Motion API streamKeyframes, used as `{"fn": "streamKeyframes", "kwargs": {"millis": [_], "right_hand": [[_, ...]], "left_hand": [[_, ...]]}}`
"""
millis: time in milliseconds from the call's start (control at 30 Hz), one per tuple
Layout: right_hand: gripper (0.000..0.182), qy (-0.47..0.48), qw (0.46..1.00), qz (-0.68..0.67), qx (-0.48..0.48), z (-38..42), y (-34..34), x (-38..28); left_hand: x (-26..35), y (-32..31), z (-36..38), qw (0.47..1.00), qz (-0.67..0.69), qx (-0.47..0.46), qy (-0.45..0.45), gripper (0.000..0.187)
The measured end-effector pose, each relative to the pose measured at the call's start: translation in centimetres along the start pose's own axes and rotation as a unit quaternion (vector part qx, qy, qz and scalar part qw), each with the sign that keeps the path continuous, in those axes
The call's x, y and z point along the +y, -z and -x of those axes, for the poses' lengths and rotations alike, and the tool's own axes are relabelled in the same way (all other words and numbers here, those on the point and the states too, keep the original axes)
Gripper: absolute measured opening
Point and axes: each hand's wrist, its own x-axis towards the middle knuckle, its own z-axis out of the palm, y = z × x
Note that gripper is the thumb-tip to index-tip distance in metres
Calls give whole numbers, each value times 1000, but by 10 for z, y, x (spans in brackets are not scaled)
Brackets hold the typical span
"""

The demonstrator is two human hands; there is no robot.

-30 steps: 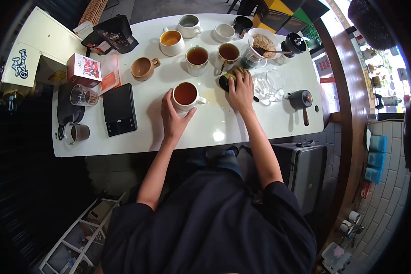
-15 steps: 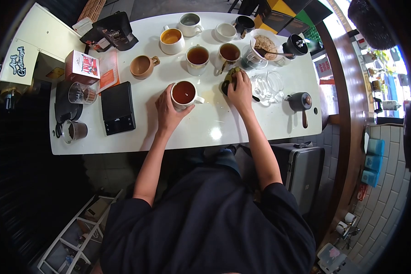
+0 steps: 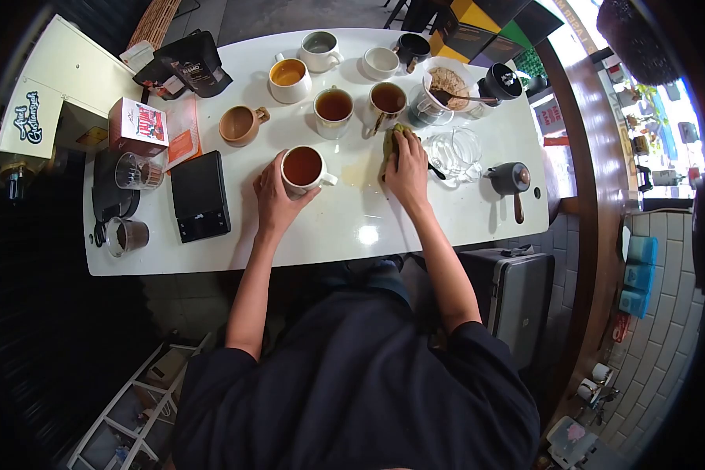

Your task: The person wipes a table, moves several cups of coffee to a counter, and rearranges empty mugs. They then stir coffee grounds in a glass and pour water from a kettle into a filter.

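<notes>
My left hand [image 3: 278, 197] is wrapped round a white mug [image 3: 301, 167] of reddish-brown liquid, which stands upright on the white table [image 3: 329, 239]. Under the fingers of my right hand [image 3: 407, 170] lies a folded green cloth [image 3: 392, 145], pressed to the tabletop and partly hidden. A pale brown spill [image 3: 360, 175] spreads between the two hands. Just beyond the cloth is a cup of brown liquid [image 3: 388, 99], with a similar cup [image 3: 334, 111] to its left. The dark handle of a utensil [image 3: 436, 171] pokes out right of my right hand.
Right of my right hand are a clear glass server [image 3: 456, 153], a dripper with a used filter [image 3: 448, 84] and a small dark pot [image 3: 511, 179]. A black scale [image 3: 200, 196] and a brown cup [image 3: 241, 125] are at left. More cups [image 3: 290, 80] stand along the back.
My left hand and the mug have shifted slightly left. My right hand has drawn the cloth a little toward me, its fingers now flatter over it. The camera view has tilted slightly.
</notes>
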Motion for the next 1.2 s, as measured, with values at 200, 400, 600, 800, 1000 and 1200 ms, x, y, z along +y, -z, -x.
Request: {"fn": "streamKeyframes", "kwargs": {"millis": [200, 400, 600, 800, 1000, 1200], "right_hand": [[58, 32, 998, -47, -34, 1, 15, 14], [41, 41, 993, -101, -48, 1, 13, 17], [50, 84, 995, -51, -30, 9, 17, 8], [53, 145, 985, -62, -68, 3, 15, 25], [55, 249, 957, -95, -115, -6, 9, 45], [55, 296, 934, -143, -138, -7, 4, 40]], "left_hand": [[0, 12, 14, 999, 36, 23, -5, 98], [9, 24, 68, 990, 104, 91, 7, 74], [58, 14, 105, 986, 108, 125, 34, 46], [130, -6, 142, 983, 46, 170, 51, 42], [193, -49, 183, 969, 33, 216, 114, 37], [235, -65, 210, 960, 9, 237, 150, 29]]}}
